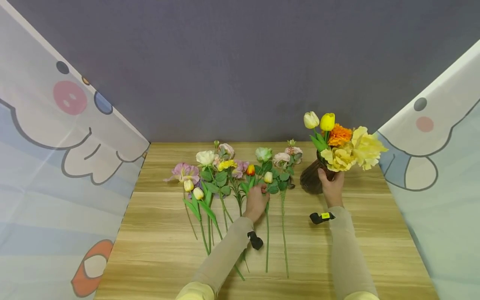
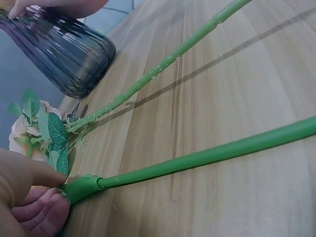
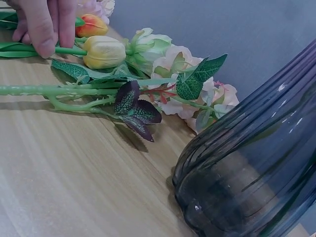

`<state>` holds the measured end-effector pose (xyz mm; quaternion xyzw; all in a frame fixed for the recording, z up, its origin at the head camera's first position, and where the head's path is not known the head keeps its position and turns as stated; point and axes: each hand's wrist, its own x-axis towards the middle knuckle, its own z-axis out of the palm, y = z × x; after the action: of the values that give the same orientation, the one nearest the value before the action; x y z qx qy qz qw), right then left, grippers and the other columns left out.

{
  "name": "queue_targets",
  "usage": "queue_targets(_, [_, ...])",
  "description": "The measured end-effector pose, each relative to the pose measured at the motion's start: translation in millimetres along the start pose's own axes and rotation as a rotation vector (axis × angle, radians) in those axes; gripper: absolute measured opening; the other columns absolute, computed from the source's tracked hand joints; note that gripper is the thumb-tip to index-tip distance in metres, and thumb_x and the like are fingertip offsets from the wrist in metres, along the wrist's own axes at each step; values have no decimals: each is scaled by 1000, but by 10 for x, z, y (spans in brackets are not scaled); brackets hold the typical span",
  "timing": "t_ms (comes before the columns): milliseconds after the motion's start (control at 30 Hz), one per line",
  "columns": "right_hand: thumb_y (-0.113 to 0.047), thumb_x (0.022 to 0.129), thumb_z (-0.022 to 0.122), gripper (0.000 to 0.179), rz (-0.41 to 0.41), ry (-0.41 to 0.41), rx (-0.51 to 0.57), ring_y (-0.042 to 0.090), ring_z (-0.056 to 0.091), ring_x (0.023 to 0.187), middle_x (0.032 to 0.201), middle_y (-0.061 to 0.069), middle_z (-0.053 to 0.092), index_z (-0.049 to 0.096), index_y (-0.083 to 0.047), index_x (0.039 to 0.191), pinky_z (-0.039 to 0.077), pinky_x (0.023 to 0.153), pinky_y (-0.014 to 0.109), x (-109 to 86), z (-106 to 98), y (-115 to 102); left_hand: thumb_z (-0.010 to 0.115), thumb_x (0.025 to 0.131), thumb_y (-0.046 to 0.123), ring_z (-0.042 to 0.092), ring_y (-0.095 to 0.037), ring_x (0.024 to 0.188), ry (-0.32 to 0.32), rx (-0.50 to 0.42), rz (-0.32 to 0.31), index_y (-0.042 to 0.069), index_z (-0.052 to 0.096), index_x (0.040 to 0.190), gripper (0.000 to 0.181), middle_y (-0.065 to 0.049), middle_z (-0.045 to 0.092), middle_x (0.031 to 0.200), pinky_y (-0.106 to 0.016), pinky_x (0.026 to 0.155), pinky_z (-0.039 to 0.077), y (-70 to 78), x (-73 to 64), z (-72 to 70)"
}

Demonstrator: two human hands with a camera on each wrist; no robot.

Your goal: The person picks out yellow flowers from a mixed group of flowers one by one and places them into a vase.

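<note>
My left hand (image 1: 256, 202) pinches the green stem of a pale yellow tulip (image 3: 104, 52) just below its bloom. In the left wrist view, the finger and thumb meet at the leaf base of this stem (image 2: 197, 163), which lies low along the table. My right hand (image 1: 332, 188) grips the upper part of a dark ribbed glass vase (image 1: 311, 179), thumb across its front. Out of the vase rise a white tulip (image 1: 311, 120), a yellow tulip (image 1: 328, 121), an orange flower (image 1: 339, 135) and large ruffled yellow blooms (image 1: 367, 148). Right of the held tulip lies a pink rose stem (image 1: 283, 233).
Left of my left hand, several flowers lie on the wooden table (image 1: 157, 250): a purple bloom (image 1: 185, 171), a white rose (image 1: 205, 158) and white-yellow tulips (image 1: 198, 193). A red-orange tulip (image 1: 250, 169) and a pale green rose (image 1: 263, 154) lie near the held one. A grey wall (image 1: 240, 75) stands behind.
</note>
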<state>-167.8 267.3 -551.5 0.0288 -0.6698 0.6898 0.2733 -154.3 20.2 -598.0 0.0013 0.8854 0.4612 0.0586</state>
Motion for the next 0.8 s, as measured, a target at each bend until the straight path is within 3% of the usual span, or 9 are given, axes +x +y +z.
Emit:
queue_targets(300, [3, 92, 66, 66, -19, -6, 13, 12, 41, 135, 142, -7, 49, 42, -5, 153, 30, 114, 22, 9, -11, 20, 70, 95, 4, 59, -9, 68, 6, -144, -90, -2, 74, 121, 26, -6, 73, 92, -21, 61, 49, -12, 49, -71])
queue_targets(367, [3, 92, 66, 66, -17, 1, 15, 12, 41, 135, 142, -7, 49, 41, -5, 153, 30, 115, 23, 6, 0, 11, 70, 96, 5, 61, -10, 74, -2, -175, -112, -2, 74, 121, 27, -7, 74, 95, -21, 64, 50, 12, 66, -113])
queue_targets(533, [3, 91, 67, 68, 14, 15, 7, 11, 40, 136, 142, -6, 49, 40, -4, 153, 29, 115, 22, -1, 8, -13, 68, 96, 6, 70, -20, 89, -8, -304, -136, -2, 74, 119, 25, -11, 75, 101, -28, 74, 59, 83, 132, -236])
queue_targets(800, [1, 91, 69, 72, 54, 22, -10, 12, 37, 141, 146, -6, 46, 37, -4, 155, 26, 118, 22, -11, 9, -6, 67, 98, 5, 75, -34, 85, 27, -533, -133, -9, 72, 119, 26, -22, 75, 100, -40, 78, 64, 250, 295, -462])
